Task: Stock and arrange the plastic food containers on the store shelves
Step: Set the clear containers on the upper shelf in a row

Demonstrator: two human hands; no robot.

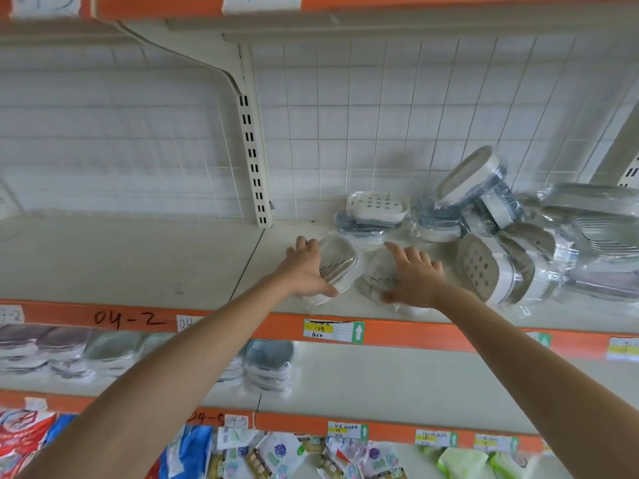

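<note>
Head camera view: we are reaching up to a cream store shelf (pixel 138 264) with an orange front rail. Our left hand (pixel 306 271) curls around the near side of one wrapped plastic container (pixel 337 262), thumb toward the shelf edge and fingers over its far rim. Our right hand (pixel 413 276) lies on a second wrapped container (pixel 378 274) just beside the first, fingers fairly straight and spread, pressing rather than gripping.

Risks, as we judge them: both containers sit close to the shelf's front edge, and their clear film looks slippery, so a pull toward us could slide one off. The container under our left hand is tilted, so a loose hold might let it tip.

To the right of our right hand, a jumbled pile of wrapped containers (pixel 501 243) leans against the wire grid back panel (pixel 345 115); some stand on edge and one is perched high, so a nudge could topple them. That pile blocks rightward placement. Left of our left hand the shelf is bare. A price label (pixel 333 331) is on the rail below our hands, and more stacked containers (pixel 268 368) sit on the shelf beneath.
</note>
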